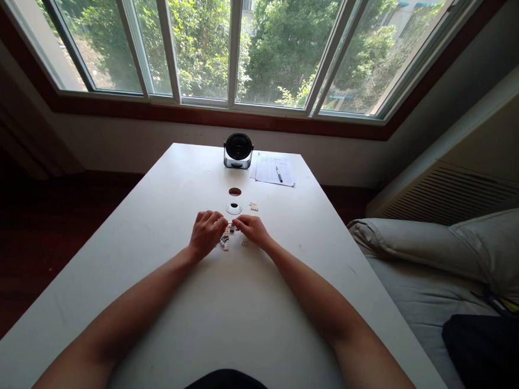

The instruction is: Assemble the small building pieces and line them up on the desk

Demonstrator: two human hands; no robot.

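While the bare forearms (146, 287) lie out across the white table (117, 250), the left hand (207, 233) and the right hand (251, 229) curl in toward each other, their fingertips (220, 218) meeting over a little cluster of tiny plastic building bricks (225, 239); from here I cannot tell whether they are clamped on a piece or only touching it. The hands seem busy with those bricks, some lying loose just below them, with one pale brick (253, 206) apart beyond, near a pale ring with a black centre (233, 209) and a brown oval disc (235, 191). Further off, a round black desk fan (238, 150) shows no readable brand, and the sheet of paper (274, 170) beneath a pen (279, 174) carries lines of writing too small to read
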